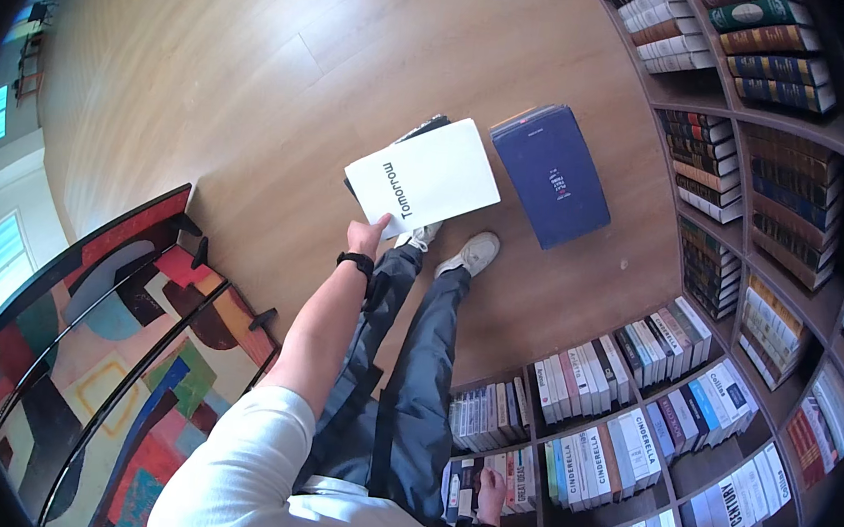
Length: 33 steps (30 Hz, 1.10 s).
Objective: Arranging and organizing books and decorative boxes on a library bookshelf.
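Note:
My left hand grips the near corner of a white book with a large black title word on its cover. Darker items show beneath that book's edges; whether the hand holds them too is unclear. Right of it, a stack of books topped by a dark blue one lies on the wooden floor. Down at the lower right, my right hand is at a shelf compartment, by a row of upright books. Its fingers look curled, but their contact with a book cannot be made out.
Dark wooden shelves filled with books curve along the right and lower right. A cabinet painted in multicoloured shapes stands at the lower left. My shoes are on the floor between the books and the shelves. Windows show at far left.

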### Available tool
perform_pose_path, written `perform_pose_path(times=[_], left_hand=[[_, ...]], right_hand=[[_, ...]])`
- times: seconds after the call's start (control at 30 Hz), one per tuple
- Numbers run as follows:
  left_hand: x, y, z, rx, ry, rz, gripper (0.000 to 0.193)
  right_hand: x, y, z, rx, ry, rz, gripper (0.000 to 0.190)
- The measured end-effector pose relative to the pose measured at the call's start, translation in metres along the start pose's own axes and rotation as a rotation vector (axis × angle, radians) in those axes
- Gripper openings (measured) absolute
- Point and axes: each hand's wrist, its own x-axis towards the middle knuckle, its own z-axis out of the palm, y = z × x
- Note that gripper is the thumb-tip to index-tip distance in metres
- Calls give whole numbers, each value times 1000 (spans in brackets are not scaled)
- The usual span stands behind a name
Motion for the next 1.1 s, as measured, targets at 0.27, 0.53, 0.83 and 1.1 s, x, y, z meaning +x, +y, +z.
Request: perform_pose_path(times=[0.27, 0.53, 0.83, 1.1], left_hand=[[-29, 6, -6, -218, 88, 148, 37], [-114, 57, -103, -521, -562, 55, 37], [-244, 189, -175, -42, -969, 283, 37], [-451, 277, -140, 609, -1221, 817, 36]], right_hand=[[17, 24, -10, 147, -12, 39, 28], [12, -21, -12, 93, 18, -174, 28], [-128, -236, -27, -232, 494, -937, 66], [-212, -283, -32, -227, 906, -1086, 90]])
